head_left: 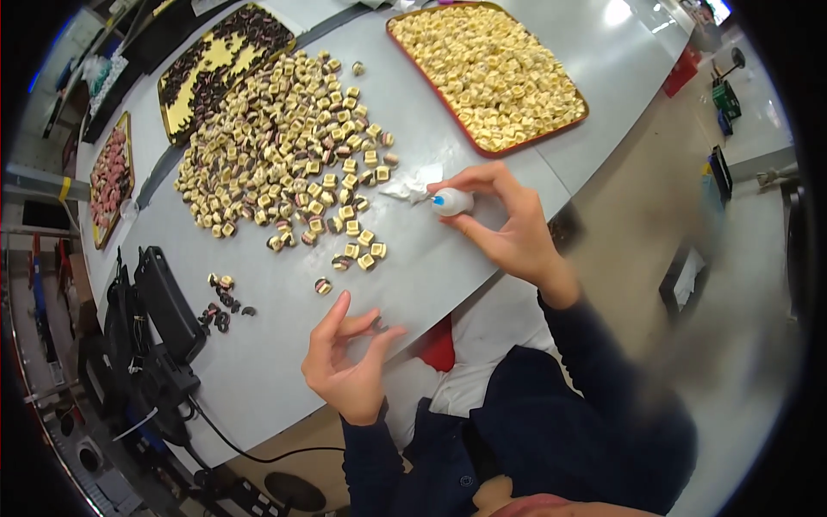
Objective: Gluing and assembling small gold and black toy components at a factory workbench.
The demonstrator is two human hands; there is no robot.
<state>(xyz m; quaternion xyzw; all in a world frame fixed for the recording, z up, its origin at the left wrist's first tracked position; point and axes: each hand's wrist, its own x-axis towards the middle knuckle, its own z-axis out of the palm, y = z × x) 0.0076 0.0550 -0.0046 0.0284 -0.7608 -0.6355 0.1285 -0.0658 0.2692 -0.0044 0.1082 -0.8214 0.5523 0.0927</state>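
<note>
My left hand [349, 358] is near the table's front edge, thumb and fingers pinching a small dark grey curved piece [379, 324]. In my right hand [517, 226] is a small white squeeze bottle [454, 202], gripped between thumb and fingers, its blue tip pointing left. A crumpled white tissue [417, 183] lies beside the bottle. Beyond my hands spreads a large heap of small cream square pieces [284, 129], many joined with dark and pink parts. One such assembled piece [323, 285] sits alone just past my left fingertips.
A red-rimmed tray [472, 142] of cream pieces stands at the far right. Far left are a yellow tray [218, 59] of dark pieces and a tray of pink pieces [110, 172]. Loose dark bits [222, 319] lie near a black device [168, 302] with a cable.
</note>
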